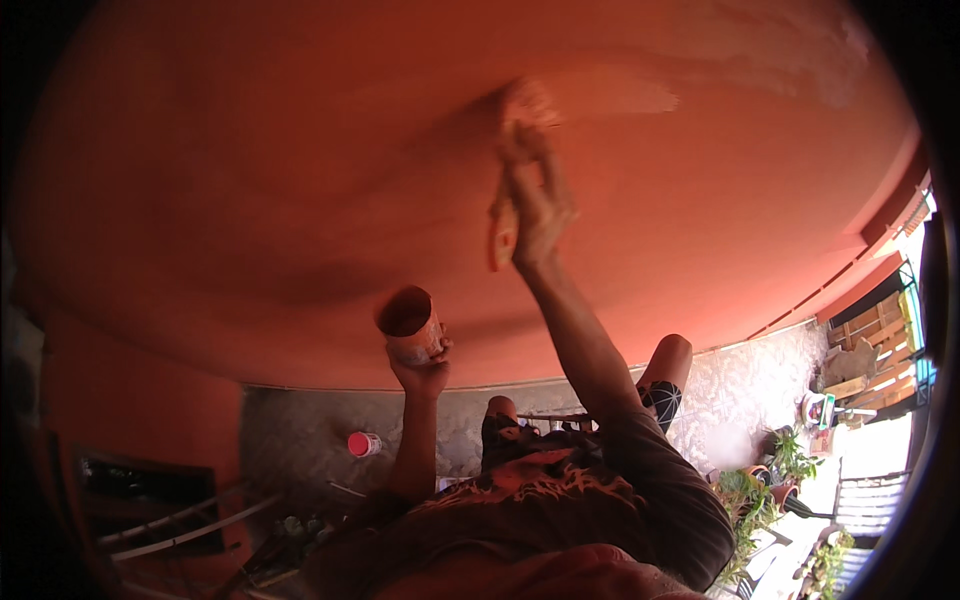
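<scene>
My right hand (pixel 540 205) is raised against the orange-red wall (pixel 330 160), closed round a paintbrush (pixel 503 240). The brush handle sticks out below my fingers, and its blurred bristle end meets the wall above them. To the right of the bristles runs a lighter, wet-looking streak. Lower and to the left, my left hand (pixel 428 372) grips a paint-smeared can (pixel 408 335) from its side and underneath. The can is tilted a little with its mouth up; its inside is dark, so how much paint it holds cannot be made out.
Far below on the grey floor (pixel 300 425) stands a small bucket (pixel 363 444) with a pinkish-red top. Potted plants (pixel 750 495) and stacked wooden boards (pixel 870 335) are at the right. Pale rails (pixel 195 525) cross the lower left. Part of a ladder-like frame (pixel 555 420) shows between my legs.
</scene>
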Demonstrator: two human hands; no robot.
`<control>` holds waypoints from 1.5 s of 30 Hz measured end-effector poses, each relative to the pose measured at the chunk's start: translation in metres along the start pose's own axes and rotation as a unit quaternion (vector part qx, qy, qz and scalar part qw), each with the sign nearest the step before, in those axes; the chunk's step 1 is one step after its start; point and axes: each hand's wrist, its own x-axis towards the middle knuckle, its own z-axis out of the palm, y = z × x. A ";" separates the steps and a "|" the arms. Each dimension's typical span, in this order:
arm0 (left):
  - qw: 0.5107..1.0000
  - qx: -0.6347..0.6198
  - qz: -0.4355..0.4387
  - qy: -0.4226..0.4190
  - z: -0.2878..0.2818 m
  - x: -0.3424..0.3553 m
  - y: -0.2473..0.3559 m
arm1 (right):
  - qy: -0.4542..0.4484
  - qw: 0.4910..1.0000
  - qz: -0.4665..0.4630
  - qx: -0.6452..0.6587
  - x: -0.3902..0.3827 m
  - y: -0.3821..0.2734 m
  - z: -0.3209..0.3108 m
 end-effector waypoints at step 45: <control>0.999 -0.045 0.010 -0.018 -0.018 -0.001 -0.009 | -0.153 0.977 -0.121 0.087 0.006 -0.062 0.107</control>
